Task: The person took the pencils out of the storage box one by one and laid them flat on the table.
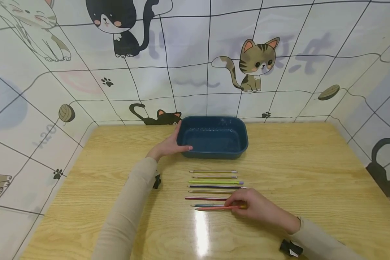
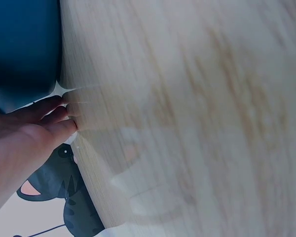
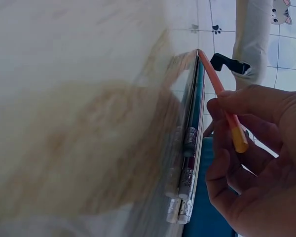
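My left hand holds the left front corner of a dark blue rectangular dish, thumb over the rim and fingers along its outer side. In the left wrist view, the fingers lie beside the dish wall. Between thumb and fingertips, my right hand pinches a coral-orange pencil with a yellow end. Its tip points left, just in front of a teal pencil. The right wrist view shows the pinched pencil slanting, its tip near the tabletop.
Several pencils lie in a roughly parallel row before the dish, among them a dark red pencil, a black pencil and a lime-green pencil. Behind the wooden table rises a cat-patterned wall. Light glares at the front.
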`<state>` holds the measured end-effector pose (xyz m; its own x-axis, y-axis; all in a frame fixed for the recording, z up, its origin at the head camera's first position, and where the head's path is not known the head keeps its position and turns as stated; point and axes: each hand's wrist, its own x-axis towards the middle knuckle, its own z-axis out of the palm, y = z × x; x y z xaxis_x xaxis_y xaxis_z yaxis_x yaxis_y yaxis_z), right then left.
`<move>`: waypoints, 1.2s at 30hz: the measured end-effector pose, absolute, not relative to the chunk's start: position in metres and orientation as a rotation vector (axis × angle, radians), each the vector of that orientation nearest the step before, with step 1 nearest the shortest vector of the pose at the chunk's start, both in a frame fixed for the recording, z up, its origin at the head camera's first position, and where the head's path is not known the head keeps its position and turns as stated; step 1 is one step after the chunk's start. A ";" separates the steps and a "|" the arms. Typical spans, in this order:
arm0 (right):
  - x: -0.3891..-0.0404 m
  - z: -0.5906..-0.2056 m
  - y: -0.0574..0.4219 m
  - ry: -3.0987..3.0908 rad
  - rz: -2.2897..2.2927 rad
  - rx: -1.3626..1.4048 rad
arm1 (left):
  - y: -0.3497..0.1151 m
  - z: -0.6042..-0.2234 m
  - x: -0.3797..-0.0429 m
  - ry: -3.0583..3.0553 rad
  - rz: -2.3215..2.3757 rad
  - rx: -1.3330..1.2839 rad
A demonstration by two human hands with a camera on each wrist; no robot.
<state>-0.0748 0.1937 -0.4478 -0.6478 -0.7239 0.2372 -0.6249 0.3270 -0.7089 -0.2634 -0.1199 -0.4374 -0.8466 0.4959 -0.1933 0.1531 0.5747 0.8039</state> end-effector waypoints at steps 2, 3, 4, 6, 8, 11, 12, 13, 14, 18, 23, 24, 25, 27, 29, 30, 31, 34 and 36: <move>-0.075 -0.448 0.193 2.469 -1.208 -1.287 | -0.120 -0.437 -0.263 2.417 1.165 0.520; -0.074 -0.448 0.193 2.473 -1.199 -1.297 | -0.120 -0.437 -0.263 2.420 1.160 0.518; -0.074 -0.447 0.193 2.476 -1.187 -1.304 | -0.119 -0.437 -0.263 2.420 1.163 0.516; -0.074 -0.448 0.192 2.484 -1.164 -1.310 | -0.119 -0.436 -0.263 2.416 1.170 0.518; -0.074 -0.447 0.192 2.498 -1.133 -1.317 | -0.119 -0.436 -0.263 2.411 1.176 0.514; -0.073 -0.446 0.192 2.515 -1.082 -1.308 | -0.119 -0.436 -0.263 2.409 1.177 0.516; -0.073 -0.446 0.192 2.520 -1.060 -1.304 | -0.119 -0.436 -0.263 2.413 1.174 0.517; -0.073 -0.446 0.191 2.529 -1.036 -1.299 | -0.119 -0.436 -0.263 2.414 1.174 0.519; -0.073 -0.445 0.191 2.535 -1.011 -1.295 | -0.119 -0.436 -0.263 2.415 1.176 0.525; -0.072 -0.444 0.190 2.551 -0.928 -1.274 | -0.119 -0.436 -0.264 2.410 1.187 0.534; -0.071 -0.444 0.189 2.580 -0.881 -1.277 | -0.119 -0.434 -0.262 2.402 1.173 0.507; -0.071 -0.443 0.189 2.581 -0.881 -1.279 | -0.119 -0.434 -0.262 2.402 1.169 0.508; -0.071 -0.443 0.189 2.582 -0.882 -1.282 | -0.119 -0.434 -0.262 2.403 1.168 0.504; -0.071 -0.443 0.188 2.577 -0.888 -1.287 | -0.119 -0.433 -0.261 2.404 1.173 0.512; -0.071 -0.442 0.188 2.573 -0.893 -1.290 | -0.119 -0.433 -0.261 2.405 1.178 0.515; -0.071 -0.442 0.187 2.572 -0.895 -1.291 | -0.119 -0.432 -0.261 2.405 1.179 0.518; -0.070 -0.442 0.187 2.573 -0.892 -1.299 | -0.119 -0.432 -0.261 2.405 1.179 0.518; -0.070 -0.441 0.186 2.585 -0.880 -1.320 | -0.119 -0.430 -0.260 2.402 1.174 0.519; -0.069 -0.441 0.187 2.603 -0.874 -1.325 | -0.119 -0.430 -0.260 2.401 1.173 0.520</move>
